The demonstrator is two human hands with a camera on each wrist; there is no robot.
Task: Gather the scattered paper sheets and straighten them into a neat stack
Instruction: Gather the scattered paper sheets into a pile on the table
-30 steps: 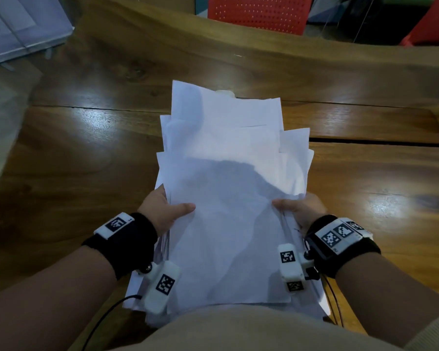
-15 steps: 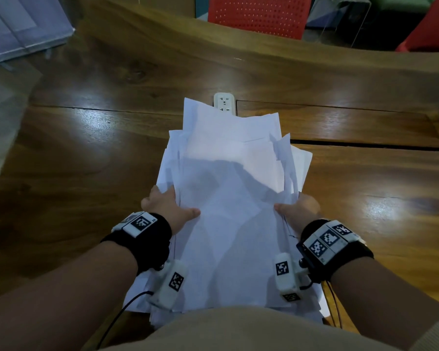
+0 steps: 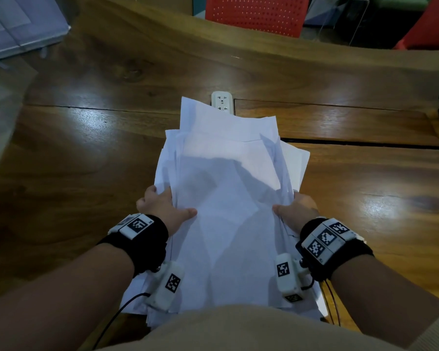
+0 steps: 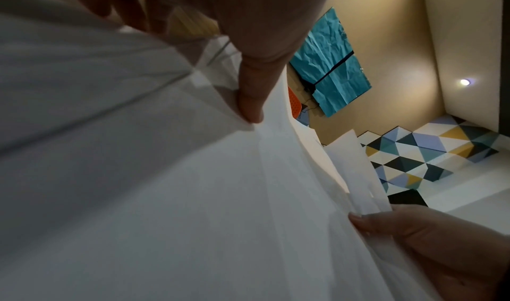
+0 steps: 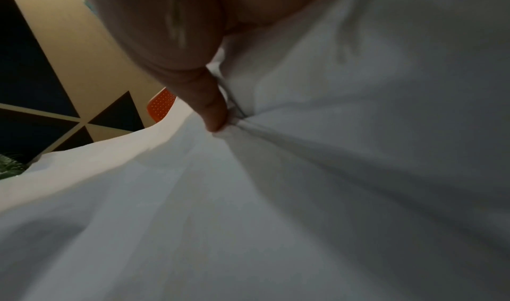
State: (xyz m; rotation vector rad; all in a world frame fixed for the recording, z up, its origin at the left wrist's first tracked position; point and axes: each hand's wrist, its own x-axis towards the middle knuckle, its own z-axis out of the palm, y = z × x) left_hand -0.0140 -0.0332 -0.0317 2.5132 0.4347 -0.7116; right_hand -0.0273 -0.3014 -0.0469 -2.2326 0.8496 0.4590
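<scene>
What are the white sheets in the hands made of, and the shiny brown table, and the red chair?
The sheets look like thin plain paper: white, matte, creasing where the left hand and right hand pinch them. The table looks like varnished wood: brown grain lines and glossy light reflections. The red chair is probably moulded plastic, with rows of tiny holes, though that is less certain.

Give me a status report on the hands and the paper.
Left hand and right hand both grip the paper stack by its sides. Sheets gathered, far edges ragged, not yet squared. White power outlet just beyond the stack.
</scene>
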